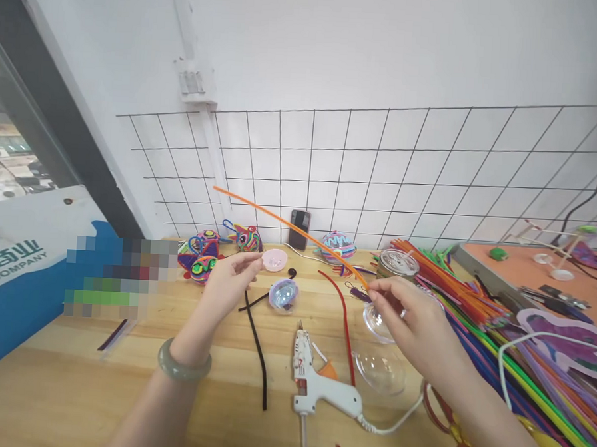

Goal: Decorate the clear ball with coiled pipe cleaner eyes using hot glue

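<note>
My left hand (228, 280), with a green bangle (184, 364) on the wrist, pinches a small pink disc (274, 259) above the wooden table (70, 372). My right hand (408, 316) pinches the lower end of a long orange pipe cleaner (288, 227) that slants up and to the left. A clear plastic half-sphere (379, 324) lies just under my right fingers. Between the hands lies a shiny iridescent ball (283, 295). A white glue gun (315, 384) rests on the table in front of me.
Black (259, 348) and red (346, 326) pipe cleaners lie loose on the table. A thick pile of coloured pipe cleaners (498, 327) spreads at the right. Colourful pipe-cleaner figures (201, 255), a phone (299, 229) and a clear cup (398, 263) stand by the wire grid wall. A blue sign (19, 289) leans at left.
</note>
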The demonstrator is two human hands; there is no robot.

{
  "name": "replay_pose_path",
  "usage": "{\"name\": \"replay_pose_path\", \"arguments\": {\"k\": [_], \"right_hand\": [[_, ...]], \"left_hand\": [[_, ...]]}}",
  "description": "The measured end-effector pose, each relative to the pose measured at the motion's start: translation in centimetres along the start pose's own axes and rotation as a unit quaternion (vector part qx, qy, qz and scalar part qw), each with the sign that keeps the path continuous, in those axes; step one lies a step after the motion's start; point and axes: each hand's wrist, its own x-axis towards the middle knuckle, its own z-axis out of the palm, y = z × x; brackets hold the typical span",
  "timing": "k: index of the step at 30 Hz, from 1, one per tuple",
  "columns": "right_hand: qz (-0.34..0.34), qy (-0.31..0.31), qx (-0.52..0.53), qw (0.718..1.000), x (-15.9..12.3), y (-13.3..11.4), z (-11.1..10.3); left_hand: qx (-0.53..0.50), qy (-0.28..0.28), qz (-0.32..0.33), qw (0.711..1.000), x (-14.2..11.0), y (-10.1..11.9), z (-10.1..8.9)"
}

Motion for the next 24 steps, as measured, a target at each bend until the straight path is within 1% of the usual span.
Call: {"name": "replay_pose_path", "arguments": {"k": [1,2,3,6,9,11,17,20,24], "right_hand": [[0.002,0.000,-0.008,1.000,0.1,0.1,0.0],[0.004,0.000,-0.015,1.000,0.1,0.3,0.0],[0.006,-0.004,-0.022,1.000,0.1,0.4,0.0],[0.016,-0.025,-0.044,0.999,0.2,0.8,0.2],[0.030,-0.051,-0.058,0.997,0.3,1.3,0.5],[0.042,-0.065,-0.062,0.995,0.4,1.7,0.7],[0.060,-0.090,-0.073,0.991,0.6,2.6,1.2],[0.064,-0.093,-0.089,0.990,0.7,2.8,1.3],[0.059,-0.102,-0.115,0.986,0.7,2.9,1.3]], "left_hand": [[0.121,-0.005,-0.011,0.993,0.5,-0.7,-0.4],[0.252,-0.016,-0.021,0.967,1.0,-1.5,-0.6],[0.297,-0.020,-0.035,0.954,1.5,-2.3,-0.7],[0.367,-0.048,-0.078,0.926,2.4,-4.8,-0.3],[0.412,-0.088,-0.111,0.900,2.8,-6.9,0.6],[0.433,-0.115,-0.127,0.885,3.0,-7.9,1.1],[0.466,-0.189,-0.152,0.851,3.2,-9.6,1.8],[0.475,-0.207,-0.157,0.841,3.4,-10.2,2.1],[0.478,-0.209,-0.162,0.838,3.5,-10.5,2.3]]}}
